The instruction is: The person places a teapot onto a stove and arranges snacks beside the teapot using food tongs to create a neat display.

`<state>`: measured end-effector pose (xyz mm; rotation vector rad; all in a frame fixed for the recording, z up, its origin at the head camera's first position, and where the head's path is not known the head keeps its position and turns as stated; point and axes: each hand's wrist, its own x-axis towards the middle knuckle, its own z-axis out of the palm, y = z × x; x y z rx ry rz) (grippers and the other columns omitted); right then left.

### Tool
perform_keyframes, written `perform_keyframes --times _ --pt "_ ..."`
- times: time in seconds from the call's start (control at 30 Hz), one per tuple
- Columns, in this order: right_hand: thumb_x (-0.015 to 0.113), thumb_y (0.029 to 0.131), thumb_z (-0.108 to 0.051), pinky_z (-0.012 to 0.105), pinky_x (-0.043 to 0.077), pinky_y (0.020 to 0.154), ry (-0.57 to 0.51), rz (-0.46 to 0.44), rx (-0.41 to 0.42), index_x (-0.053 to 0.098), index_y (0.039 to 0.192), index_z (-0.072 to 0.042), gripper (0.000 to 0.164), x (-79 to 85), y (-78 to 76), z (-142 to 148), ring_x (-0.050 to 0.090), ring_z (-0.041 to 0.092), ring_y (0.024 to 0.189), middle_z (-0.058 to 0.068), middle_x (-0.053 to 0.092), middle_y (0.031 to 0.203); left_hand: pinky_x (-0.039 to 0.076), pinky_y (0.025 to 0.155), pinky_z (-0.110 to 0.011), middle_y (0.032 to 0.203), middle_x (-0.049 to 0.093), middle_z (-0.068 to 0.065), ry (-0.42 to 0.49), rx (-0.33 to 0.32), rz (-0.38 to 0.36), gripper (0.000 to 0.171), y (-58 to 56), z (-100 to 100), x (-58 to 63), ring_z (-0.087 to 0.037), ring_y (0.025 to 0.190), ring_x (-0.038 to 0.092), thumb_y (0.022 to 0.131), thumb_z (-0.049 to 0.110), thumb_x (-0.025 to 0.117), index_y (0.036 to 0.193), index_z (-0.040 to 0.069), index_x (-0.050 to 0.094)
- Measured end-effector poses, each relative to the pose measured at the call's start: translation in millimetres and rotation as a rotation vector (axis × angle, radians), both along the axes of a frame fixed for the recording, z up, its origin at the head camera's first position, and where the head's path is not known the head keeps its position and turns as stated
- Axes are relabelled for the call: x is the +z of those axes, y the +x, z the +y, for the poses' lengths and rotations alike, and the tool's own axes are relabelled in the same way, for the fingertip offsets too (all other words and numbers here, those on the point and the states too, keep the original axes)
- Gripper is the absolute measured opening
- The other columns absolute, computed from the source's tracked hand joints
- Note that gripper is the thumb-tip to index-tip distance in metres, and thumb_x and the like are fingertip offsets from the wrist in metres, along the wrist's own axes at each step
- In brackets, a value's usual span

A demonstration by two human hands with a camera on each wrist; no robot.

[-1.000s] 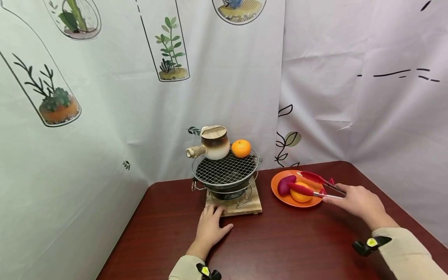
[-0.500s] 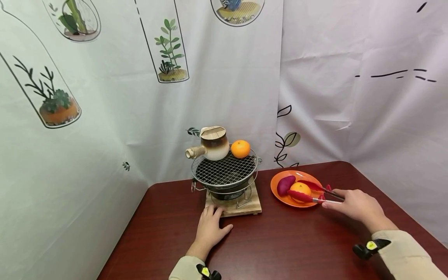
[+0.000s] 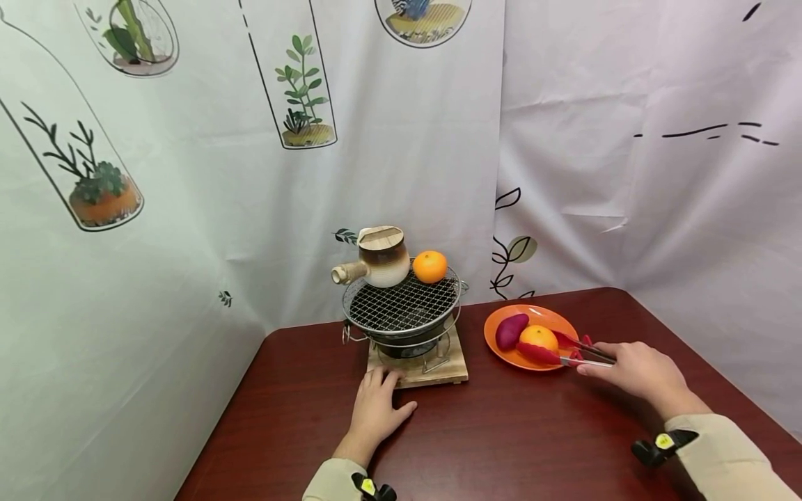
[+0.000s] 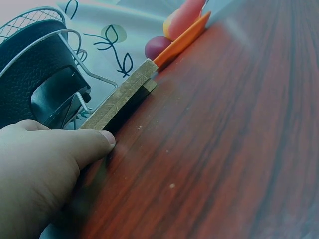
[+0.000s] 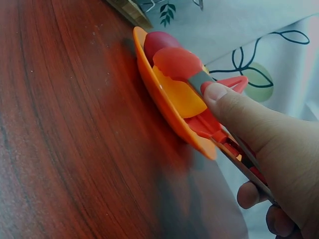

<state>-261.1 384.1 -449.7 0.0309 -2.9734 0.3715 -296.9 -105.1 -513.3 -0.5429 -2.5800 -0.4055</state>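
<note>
One plate (image 3: 548, 316) holds a purple vegetable (image 3: 512, 332) and an orange (image 3: 539, 337); right grip (image 3: 640, 374) clasps tongs (image 3: 545, 355), left grip (image 3: 376, 409) lies relaxed.

Two oranges (image 3: 429, 266) (image 3: 539, 338), one purple item (image 3: 511, 332), one orange plate (image 3: 545, 316) and one pair of tongs (image 3: 542, 354) are counted. One lidded pot (image 3: 385, 269), one round grill (image 3: 401, 306), one wooden board (image 3: 460, 365) and one table (image 3: 489, 431) are seen. Two hands (image 3: 374, 409) (image 3: 642, 372), two sleeves (image 3: 331, 479) (image 3: 733, 452) and two black wrist devices (image 3: 383, 492) (image 3: 648, 453) are also counted.

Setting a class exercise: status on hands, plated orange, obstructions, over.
Right hand holds tongs astride orange. Left hand at edge of wooden board. Possible obstruction: purple object beside it.
</note>
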Motion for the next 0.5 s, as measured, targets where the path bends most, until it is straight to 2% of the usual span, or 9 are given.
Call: perform_keyframes --times 0.37,0.5 --pt "0.060 0.077 -0.083 0.059 0.051 0.065 0.018 -0.022 -0.008 0.064 0.133 -0.003 0.098 4.0 -0.4 0.5 0.064 0.045 0.095 0.032 0.066 0.114 0.043 0.100 -0.051 0.118 0.056 -0.008 -0.005 -0.004 0.029 0.052 -0.8 -0.6 -2.6 -0.034 0.116 0.052 0.074 0.046 0.086 0.114 0.020 0.065" --pt "0.059 0.078 -0.082 0.059 0.052 0.066 0.023 -0.027 -0.011 0.064 0.133 -0.002 0.098 6.9 -1.0 0.3 0.064 0.046 0.097 0.033 0.065 0.114 0.042 0.102 -0.051 0.120 0.056 -0.009 0.001 -0.001 0.007 0.052 -1.0 -0.7 -1.9 -0.034 0.118 0.052 0.075 0.047 0.084 0.115 0.021 0.065"
